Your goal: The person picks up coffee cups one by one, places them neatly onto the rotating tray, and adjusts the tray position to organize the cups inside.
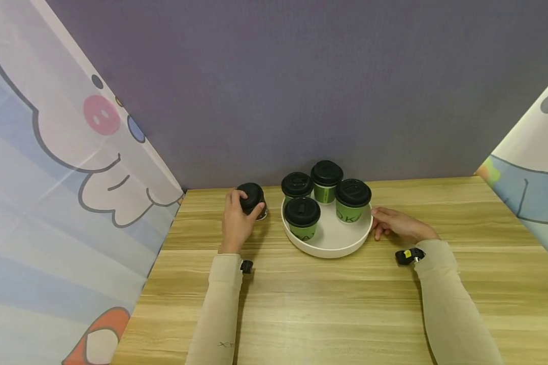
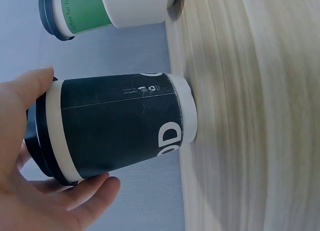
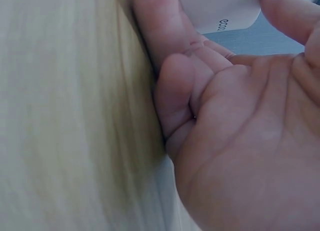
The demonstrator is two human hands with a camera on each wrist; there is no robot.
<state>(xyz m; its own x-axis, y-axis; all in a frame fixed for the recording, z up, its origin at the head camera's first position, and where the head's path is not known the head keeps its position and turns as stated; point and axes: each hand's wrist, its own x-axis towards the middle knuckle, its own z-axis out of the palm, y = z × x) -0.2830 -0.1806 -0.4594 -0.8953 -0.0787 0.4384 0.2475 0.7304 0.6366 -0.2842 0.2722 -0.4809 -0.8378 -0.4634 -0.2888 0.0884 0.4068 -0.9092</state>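
My left hand grips a black paper coffee cup from above, thumb and fingers spread round its black lid. The cup stands at the left of the round white tray, its base at the wooden tabletop in the left wrist view. At the tray's right side, my right hand holds the rim of the white tray, thumb at the wall and the other fingers curled low by the table. Several green-and-white coffee cups with black lids stand on the tray, among them a front-left cup and a right-hand cup.
The wooden table ends at a grey-purple wall panel close behind the cups. A cartoon-printed curtain hangs along the left side, with another printed sheet at the right.
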